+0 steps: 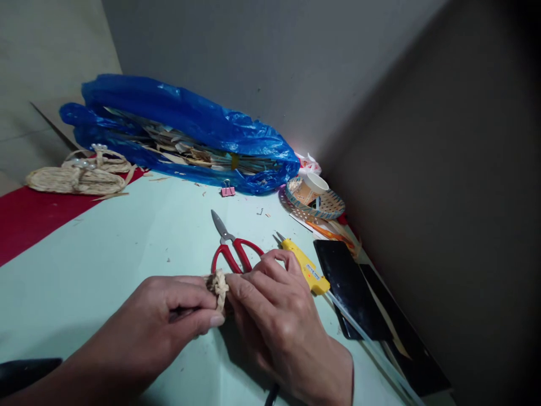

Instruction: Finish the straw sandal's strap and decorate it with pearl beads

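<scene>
My left hand (169, 318) and my right hand (274, 316) meet low in the middle of the view, both pinched on a small piece of braided straw (218, 285) held between them just above the pale green table (127, 242). Only a knotted bit of the straw shows between the fingers. Red-handled scissors (232, 248) lie just beyond my right fingers, their blades pointing away. A yellow glue gun (305, 265) lies right of the scissors, close to my right hand.
A blue plastic bag (190, 135) full of dried straw lies at the back. A pair of woven straw sandals (80, 175) sits far left on red cloth (25, 220). A pink binder clip (227, 190), a paper cup (310, 186) on a woven tray, and a dark phone (346, 282) lie right.
</scene>
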### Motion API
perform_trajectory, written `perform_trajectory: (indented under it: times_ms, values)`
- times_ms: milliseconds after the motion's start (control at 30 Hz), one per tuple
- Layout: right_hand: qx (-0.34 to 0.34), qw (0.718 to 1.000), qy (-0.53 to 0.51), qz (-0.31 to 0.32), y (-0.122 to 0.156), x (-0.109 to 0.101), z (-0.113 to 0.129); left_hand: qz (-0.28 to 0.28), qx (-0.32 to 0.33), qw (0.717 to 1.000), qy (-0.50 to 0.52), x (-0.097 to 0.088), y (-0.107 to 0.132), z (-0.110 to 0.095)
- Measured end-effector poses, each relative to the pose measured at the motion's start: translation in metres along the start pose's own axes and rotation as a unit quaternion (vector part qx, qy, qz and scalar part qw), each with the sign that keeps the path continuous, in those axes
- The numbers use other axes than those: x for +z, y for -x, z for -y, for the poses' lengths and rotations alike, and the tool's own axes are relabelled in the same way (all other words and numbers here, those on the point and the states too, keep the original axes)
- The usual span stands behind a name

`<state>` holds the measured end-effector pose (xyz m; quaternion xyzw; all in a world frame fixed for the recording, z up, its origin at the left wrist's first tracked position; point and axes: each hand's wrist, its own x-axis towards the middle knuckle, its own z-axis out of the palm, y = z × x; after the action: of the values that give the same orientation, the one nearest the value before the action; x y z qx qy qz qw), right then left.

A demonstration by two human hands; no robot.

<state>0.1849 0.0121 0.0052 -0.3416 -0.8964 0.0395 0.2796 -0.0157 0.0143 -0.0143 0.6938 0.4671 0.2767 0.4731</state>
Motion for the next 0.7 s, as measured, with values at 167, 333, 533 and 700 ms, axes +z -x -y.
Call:
perform_trajectory:
  times_ms: [167,333,533,700]
  values:
    - [0.013,0.998,-0.052,-0.018,0.003,-0.010,-0.004,-0.030,-0.068,0.996,0.048,0.003,0.002,-0.004]
    - [0.096,0.988,-0.080,-0.092,0.005,-0.013,-0.012,-0.110,-0.059,0.991,0.051,0.001,0.005,0.001]
    - [0.155,0.974,-0.164,-0.027,0.006,-0.007,-0.016,-0.165,0.044,0.984,0.053,-0.004,0.000,0.001]
    - [0.144,0.966,-0.189,-0.101,0.006,0.001,-0.019,-0.148,-0.008,0.983,0.109,-0.009,-0.003,-0.012]
